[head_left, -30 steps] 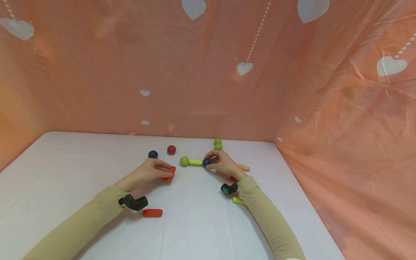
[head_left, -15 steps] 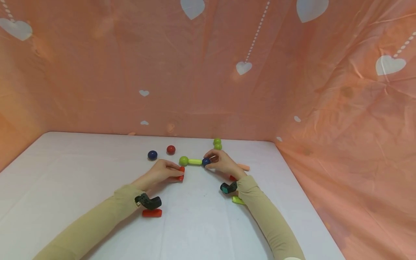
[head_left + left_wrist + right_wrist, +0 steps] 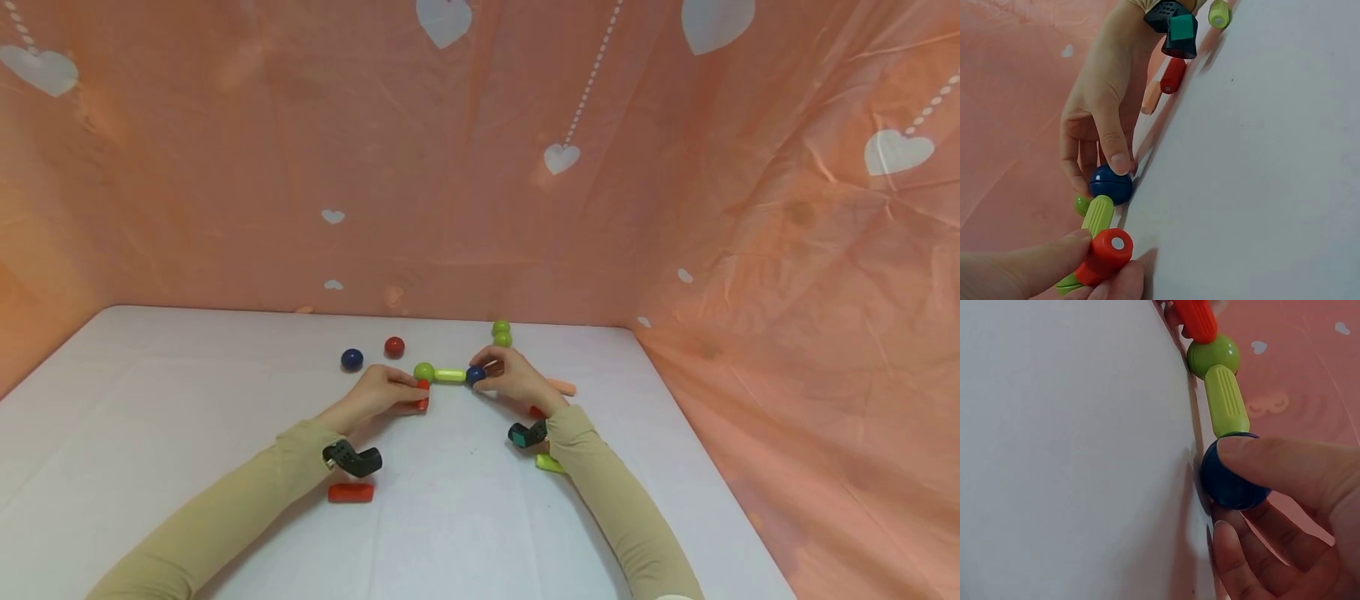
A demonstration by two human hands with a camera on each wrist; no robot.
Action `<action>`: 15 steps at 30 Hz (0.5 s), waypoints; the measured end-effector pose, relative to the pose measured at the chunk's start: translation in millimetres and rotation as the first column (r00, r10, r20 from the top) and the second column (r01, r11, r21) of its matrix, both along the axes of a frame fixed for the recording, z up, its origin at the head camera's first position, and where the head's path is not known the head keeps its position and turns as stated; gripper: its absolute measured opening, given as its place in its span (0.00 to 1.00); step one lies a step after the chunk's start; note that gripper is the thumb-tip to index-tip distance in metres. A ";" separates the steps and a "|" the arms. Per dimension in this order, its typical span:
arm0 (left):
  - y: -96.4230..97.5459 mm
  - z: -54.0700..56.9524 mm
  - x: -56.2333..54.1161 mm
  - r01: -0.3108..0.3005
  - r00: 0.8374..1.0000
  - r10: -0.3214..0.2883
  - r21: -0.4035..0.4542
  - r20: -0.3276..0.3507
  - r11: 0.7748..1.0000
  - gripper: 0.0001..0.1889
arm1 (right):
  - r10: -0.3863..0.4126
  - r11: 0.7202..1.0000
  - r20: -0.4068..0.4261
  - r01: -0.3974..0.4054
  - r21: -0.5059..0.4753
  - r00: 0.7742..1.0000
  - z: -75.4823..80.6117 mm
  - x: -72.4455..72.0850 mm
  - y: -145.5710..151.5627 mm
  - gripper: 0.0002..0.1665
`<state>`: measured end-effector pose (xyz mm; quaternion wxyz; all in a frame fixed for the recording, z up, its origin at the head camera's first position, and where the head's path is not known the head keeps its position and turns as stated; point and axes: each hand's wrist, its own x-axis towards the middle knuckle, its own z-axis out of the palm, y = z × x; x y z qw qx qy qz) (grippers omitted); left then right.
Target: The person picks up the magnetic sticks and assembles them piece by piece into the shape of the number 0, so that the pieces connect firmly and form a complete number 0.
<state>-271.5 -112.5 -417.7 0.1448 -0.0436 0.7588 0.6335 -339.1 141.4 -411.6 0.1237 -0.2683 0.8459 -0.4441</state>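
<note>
My left hand (image 3: 375,395) pinches a red magnetic rod (image 3: 1105,257) between thumb and fingers, its pale round end showing in the left wrist view. In the right wrist view the rod's other end meets a green ball (image 3: 1213,356). A yellow-green rod (image 3: 1227,400) joins that ball to a dark blue ball (image 3: 1229,478). Thumb and fingers of my right hand (image 3: 519,379) hold the blue ball. This row lies crosswise on the white table (image 3: 465,517), and the red rod points from the green ball towards me.
Behind my left hand lie another blue ball (image 3: 352,360) and a red ball (image 3: 394,347). Two green balls (image 3: 502,333) sit further back. A red rod (image 3: 351,493) lies near my left wrist; orange (image 3: 562,387), red (image 3: 1173,76) and yellow-green rods (image 3: 549,463) lie by my right arm.
My left hand has moved right with the red rod, turning it lengthwise and bringing it up to the green ball. My right hand has stayed on the blue ball.
</note>
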 end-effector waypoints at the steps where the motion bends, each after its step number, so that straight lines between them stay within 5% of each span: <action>1: 0.0 0.3 0.1 -0.006 1.000 0.006 0.004 0.004 1.000 0.19 | 0.000 1.000 0.000 0.000 -0.001 1.000 -0.3 0.0 0.0 0.20; 15: -1.3 2.2 3.1 -0.009 1.000 0.008 0.015 0.024 1.000 0.20 | 0.008 1.000 0.002 -0.008 -0.017 1.000 -2.0 -0.1 0.6 0.22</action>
